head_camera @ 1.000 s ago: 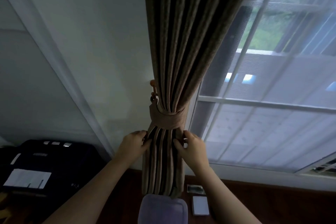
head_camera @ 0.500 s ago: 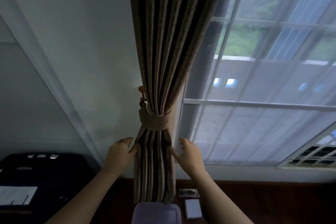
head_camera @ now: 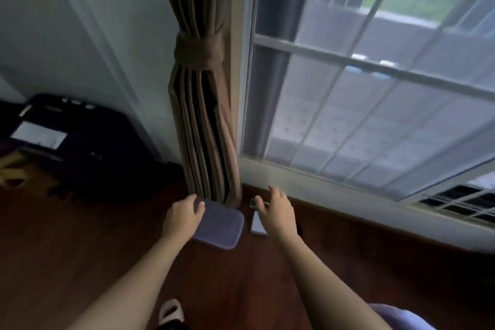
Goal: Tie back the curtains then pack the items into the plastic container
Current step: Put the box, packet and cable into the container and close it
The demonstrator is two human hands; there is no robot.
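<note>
curtain (head_camera: 203, 45) tied; left hand (head_camera: 183, 215) spread, touching container (head_camera: 219, 225) at its 9 o'clock; right hand (head_camera: 276, 210) spread (empty) over small items (head_camera: 257, 225), long axis 12-to-6

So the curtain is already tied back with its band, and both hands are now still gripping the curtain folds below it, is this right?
Not quite. The curtain is tied by its band, but in the head view the left hand and right hand are off it, open, low near the floor by the plastic container.

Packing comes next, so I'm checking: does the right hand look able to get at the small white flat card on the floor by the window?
Probably yes. The right hand hovers open just above the small white flat card on the dark wooden floor, with nothing between them; the brown curtain hangs clear to its left.
</note>
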